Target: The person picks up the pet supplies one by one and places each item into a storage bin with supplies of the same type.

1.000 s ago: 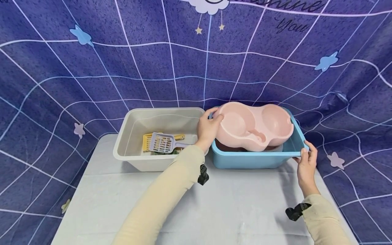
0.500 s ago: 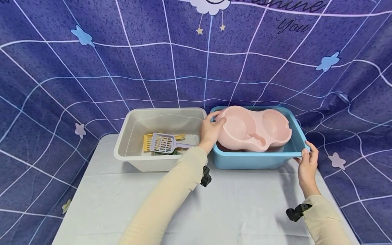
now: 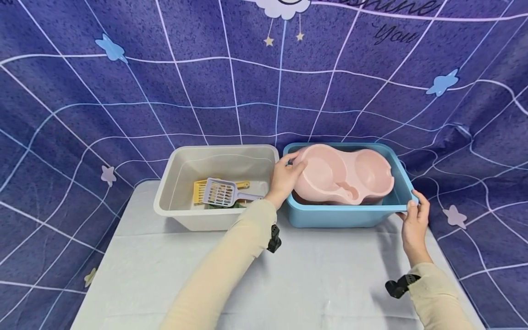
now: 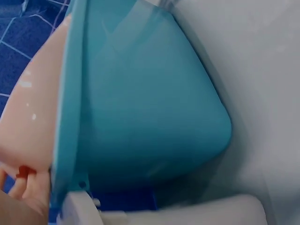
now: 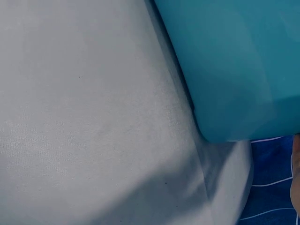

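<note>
In the head view a pink double pet bowl (image 3: pixel 348 174) sits tilted inside the blue bin (image 3: pixel 334 216), its left end raised near the rim. My left hand (image 3: pixel 284 178) pinches that left end, thumb on top and fingers behind it. The left wrist view shows the fingers (image 4: pixel 33 190) at the underside of the pink bowl (image 4: pixel 35 103), beside the blue bin's wall (image 4: pixel 145 93). My right hand (image 3: pixel 414 224) grips the front right corner of the bin's rim. Only a sliver of that hand shows in the right wrist view. What lies under the bowl is mostly hidden.
A light grey bin (image 3: pixel 214 220) stands just left of the blue one. Inside it lie a lavender litter scoop (image 3: pixel 218 192), a yellow litter scoop (image 3: pixel 198 191) and something green mostly covered. The bins stand on a white-covered table (image 3: pixel 313 279) against a purple patterned cloth (image 3: pixel 198 91).
The pink bowl has come down lower into the blue bin, with my left hand moving slightly right along with it. My right hand stays at the bin's corner.
</note>
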`<state>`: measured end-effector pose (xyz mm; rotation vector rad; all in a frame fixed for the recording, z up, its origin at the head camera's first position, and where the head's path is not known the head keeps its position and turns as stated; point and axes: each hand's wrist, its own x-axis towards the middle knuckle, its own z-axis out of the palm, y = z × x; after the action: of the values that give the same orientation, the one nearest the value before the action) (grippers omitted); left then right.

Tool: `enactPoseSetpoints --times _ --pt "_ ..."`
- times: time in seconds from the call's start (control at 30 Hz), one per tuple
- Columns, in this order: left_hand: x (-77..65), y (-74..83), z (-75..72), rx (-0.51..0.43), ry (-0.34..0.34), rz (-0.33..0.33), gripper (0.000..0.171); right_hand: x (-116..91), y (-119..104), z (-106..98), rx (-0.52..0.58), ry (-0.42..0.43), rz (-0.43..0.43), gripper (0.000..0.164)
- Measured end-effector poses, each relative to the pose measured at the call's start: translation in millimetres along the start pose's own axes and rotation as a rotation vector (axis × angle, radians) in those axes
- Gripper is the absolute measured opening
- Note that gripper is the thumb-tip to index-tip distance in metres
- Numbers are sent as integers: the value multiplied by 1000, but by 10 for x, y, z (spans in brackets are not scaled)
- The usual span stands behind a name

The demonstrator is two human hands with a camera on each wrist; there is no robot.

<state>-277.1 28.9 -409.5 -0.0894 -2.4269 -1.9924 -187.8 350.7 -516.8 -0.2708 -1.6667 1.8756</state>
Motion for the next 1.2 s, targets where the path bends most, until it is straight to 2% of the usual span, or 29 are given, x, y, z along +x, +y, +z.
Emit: enactPoseSetpoints --times 0.33,0.47,0.6,0.83,1.1,1.2 --pt "-33 -38 -82 44 -100 23 42 -12 -2 5 -32 -15 4 38" --pt "-37 -69 -88 94 -89 68 43 -12 9 7 -43 -10 18 38" --pt "-68 -90 -92 104 -64 80 41 -19 -2 10 -38 -5 22 37" --pt "-197 -106 -96 33 -55 69 40 -69 -103 38 -20 -10 12 36" --pt "-264 -129 -162 -36 -74 74 36 -7 1 -19 -56 0 36 37" --pt "-282 -114 -201 -50 -85 76 36 -23 -46 -1 -61 -3 33 37"
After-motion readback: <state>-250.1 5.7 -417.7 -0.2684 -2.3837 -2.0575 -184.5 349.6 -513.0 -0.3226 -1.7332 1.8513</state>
